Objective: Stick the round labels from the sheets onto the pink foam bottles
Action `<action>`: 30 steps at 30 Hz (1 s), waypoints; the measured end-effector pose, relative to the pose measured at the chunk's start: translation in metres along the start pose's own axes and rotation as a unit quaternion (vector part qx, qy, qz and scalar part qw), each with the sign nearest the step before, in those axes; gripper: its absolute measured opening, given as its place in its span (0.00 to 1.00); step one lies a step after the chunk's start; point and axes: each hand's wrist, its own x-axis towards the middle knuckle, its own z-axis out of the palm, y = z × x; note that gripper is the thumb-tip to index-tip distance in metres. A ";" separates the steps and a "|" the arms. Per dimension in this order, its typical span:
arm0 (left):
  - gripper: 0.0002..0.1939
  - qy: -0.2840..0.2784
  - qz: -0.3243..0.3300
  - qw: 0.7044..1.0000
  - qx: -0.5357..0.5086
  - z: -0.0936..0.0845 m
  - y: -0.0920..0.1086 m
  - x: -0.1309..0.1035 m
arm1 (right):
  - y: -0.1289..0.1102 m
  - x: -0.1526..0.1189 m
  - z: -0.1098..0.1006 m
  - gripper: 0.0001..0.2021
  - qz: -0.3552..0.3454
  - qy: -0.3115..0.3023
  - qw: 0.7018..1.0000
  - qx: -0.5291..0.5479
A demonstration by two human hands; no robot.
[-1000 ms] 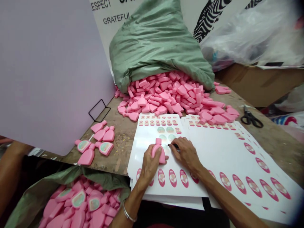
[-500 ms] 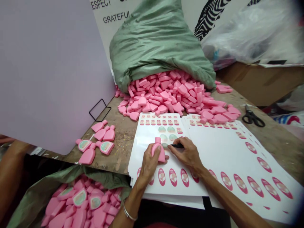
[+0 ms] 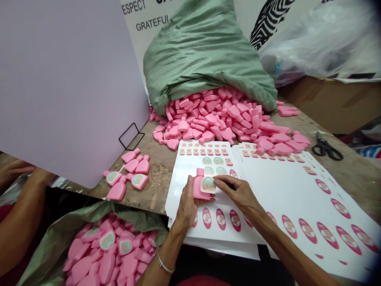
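A pink bottle (image 3: 197,187) stands cap-up in my left hand (image 3: 187,204), gripped over the sticker sheet (image 3: 190,169). My right hand (image 3: 236,192) pinches the edge of a green-and-cream sticker (image 3: 208,185), which lies over the right part of the bottle's front. Whether the sticker touches the bottle all over I cannot tell. More green stickers and pink oval ones show on the sheet around my hands. The black tool seen earlier is not visible now.
A green sack (image 3: 202,51) spills a pile of pink bottles (image 3: 211,115) behind the sheets. Several bottles lie at left near a black wire stand (image 3: 131,136). Black scissors (image 3: 326,149) are at right. An open sack of bottles (image 3: 101,254) sits lower left; another person's arm (image 3: 25,214) is beyond.
A green sticker has come off the sheet in my right hand and is now over the bottle's front. The black tool has gone from sight. The view has shifted slightly left.
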 end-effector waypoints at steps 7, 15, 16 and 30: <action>0.28 -0.011 -0.013 0.999 -0.033 0.007 0.008 -0.003 | -0.006 -0.001 0.010 0.15 -0.004 -0.014 1.000 -0.002; 0.28 -0.019 -0.001 0.999 -0.051 0.004 0.006 0.001 | -0.003 0.000 0.014 0.15 -0.021 0.010 1.000 -0.019; 0.27 -0.019 -0.001 0.998 -0.052 0.004 0.006 0.002 | -0.003 0.001 0.015 0.15 -0.022 0.011 1.000 -0.017; 0.17 -0.133 0.013 0.991 -0.011 0.002 0.017 -0.009 | -0.003 0.006 0.006 0.26 -0.044 0.076 0.976 -0.200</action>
